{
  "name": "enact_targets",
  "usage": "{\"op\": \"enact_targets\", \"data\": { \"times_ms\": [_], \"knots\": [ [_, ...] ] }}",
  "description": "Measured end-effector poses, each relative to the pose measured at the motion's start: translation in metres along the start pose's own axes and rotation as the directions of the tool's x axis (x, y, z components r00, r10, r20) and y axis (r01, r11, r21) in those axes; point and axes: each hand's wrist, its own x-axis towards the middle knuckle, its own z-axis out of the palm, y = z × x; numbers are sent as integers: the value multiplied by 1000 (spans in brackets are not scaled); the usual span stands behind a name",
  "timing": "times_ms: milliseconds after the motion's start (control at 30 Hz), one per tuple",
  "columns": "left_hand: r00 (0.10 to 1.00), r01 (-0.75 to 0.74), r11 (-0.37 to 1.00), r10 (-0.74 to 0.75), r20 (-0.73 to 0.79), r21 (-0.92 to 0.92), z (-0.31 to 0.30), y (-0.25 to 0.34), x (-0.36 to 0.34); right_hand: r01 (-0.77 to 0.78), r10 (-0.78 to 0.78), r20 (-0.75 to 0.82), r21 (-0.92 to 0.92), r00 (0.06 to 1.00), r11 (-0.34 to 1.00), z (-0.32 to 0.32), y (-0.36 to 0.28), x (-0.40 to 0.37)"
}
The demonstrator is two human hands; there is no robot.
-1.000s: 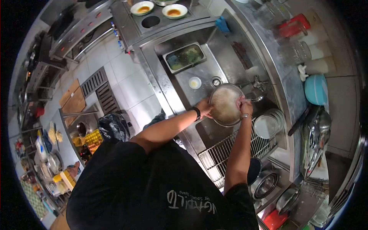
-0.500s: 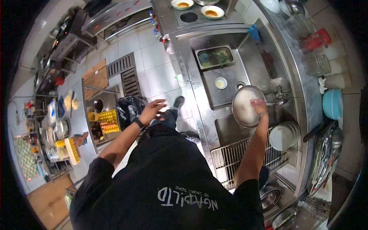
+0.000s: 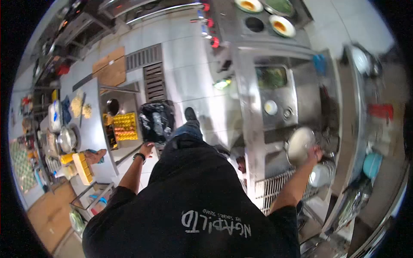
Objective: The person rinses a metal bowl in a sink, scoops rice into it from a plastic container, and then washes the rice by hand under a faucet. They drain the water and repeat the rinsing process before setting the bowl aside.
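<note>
A round metal bowl (image 3: 300, 145) with whitish contents sits in the sink area and looks tilted. My right hand (image 3: 316, 154) is at its right rim, fingers curled over the edge, though motion blurs them. My left hand (image 3: 147, 149) hangs low beside my body near a black bag-lined bin (image 3: 157, 122). Its fingers are loosely bent and apart, with nothing visible in them. White plates (image 3: 322, 174) stand in a wire rack (image 3: 273, 189) just below the bowl. Above it are a small white cup (image 3: 270, 107) and a metal tray with greens (image 3: 272, 77).
On the left, a steel counter (image 3: 92, 142) carries a metal pot (image 3: 67, 138) and yellow noodles (image 3: 76, 106). A tray of eggs (image 3: 124, 126) sits below. Another person's hand (image 3: 95, 155) rests at that counter. Bowls of brown sauce (image 3: 282, 26) stand beyond the sink.
The view has shifted, moving the scene rightward and down. My left hand has dropped lower towards my side. My right hand has gone from inside the bowl to its rim, and the bowl looks more tilted.
</note>
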Motion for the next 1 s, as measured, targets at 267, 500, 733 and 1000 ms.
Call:
{"op": "enact_targets", "data": {
  "times_ms": [267,500,733,1000],
  "knots": [
    [828,-471,826,535,168,-309,-84,-28,104,-389,343,-818,161,462,907,20,-39,-74],
    [963,-228,882,266,36,-413,-60,13,68,-320,689,-107,827,717,462,-96,-30,-188],
    [957,-52,822,204,208,-567,-77,43,27,-449,820,-308,716,483,534,-297,-99,-200],
    [929,-61,971,140,343,-232,-105,91,78,459,748,-570,795,341,397,-592,-131,-94]
  ]
}}
